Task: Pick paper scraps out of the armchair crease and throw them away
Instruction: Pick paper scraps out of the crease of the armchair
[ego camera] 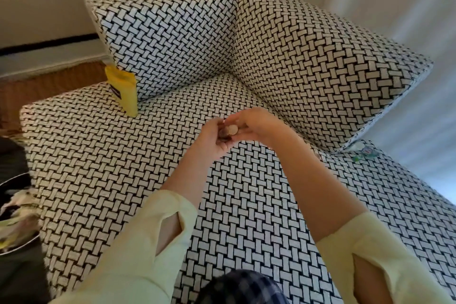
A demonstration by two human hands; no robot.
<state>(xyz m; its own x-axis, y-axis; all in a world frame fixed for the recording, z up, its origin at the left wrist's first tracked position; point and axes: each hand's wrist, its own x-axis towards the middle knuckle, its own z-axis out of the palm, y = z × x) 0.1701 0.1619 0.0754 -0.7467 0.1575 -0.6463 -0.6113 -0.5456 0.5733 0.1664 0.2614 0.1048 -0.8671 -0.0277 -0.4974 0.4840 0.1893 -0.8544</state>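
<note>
Facing a weave-patterned armchair before a pale curtain. Holding both hands together just above the seat: cupping small brown scraps in the left hand, fingers curled, and pinching a tan scrap with the right hand over that palm. Seeing a yellow packet standing in the left crease, a wrapper lying under the right cushion, and a bin of litter at far left.
</note>
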